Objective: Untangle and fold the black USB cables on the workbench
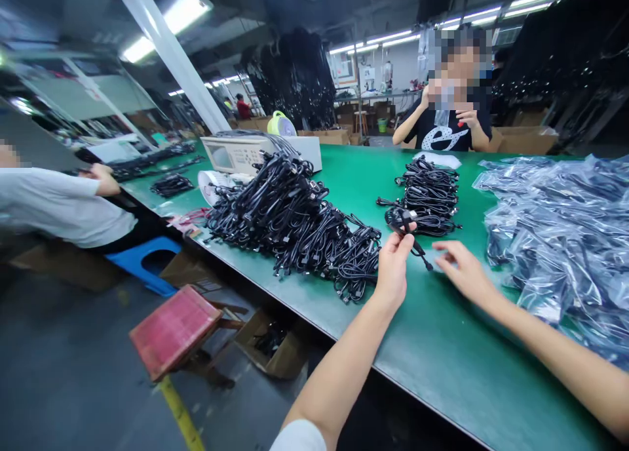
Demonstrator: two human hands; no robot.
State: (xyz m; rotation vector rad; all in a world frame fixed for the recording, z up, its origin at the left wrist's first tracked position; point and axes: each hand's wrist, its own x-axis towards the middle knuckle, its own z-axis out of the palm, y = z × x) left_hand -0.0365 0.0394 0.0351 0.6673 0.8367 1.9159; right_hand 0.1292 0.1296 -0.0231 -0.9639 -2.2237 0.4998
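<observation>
My left hand (394,267) pinches a coiled black cable (400,220) just above the green table, with one cable end hanging down to the right. To its right my right hand (459,271) is held in the air, fingers apart and nothing in them. Left of my left hand lies a big heap of bundled black cables (295,221). Just beyond the held cable is a smaller, neater stack of black cable bundles (427,192). Clear plastic bags with dark cables inside (565,235) are piled on the right, close to my right forearm.
A beige test instrument (260,155) stands behind the large heap, near a small green fan (282,124). Across the table (344,182) a person (447,120) holds a clear bag. Another person (63,202) sits left. A red stool (175,330) and a cardboard box (270,343) are below the edge.
</observation>
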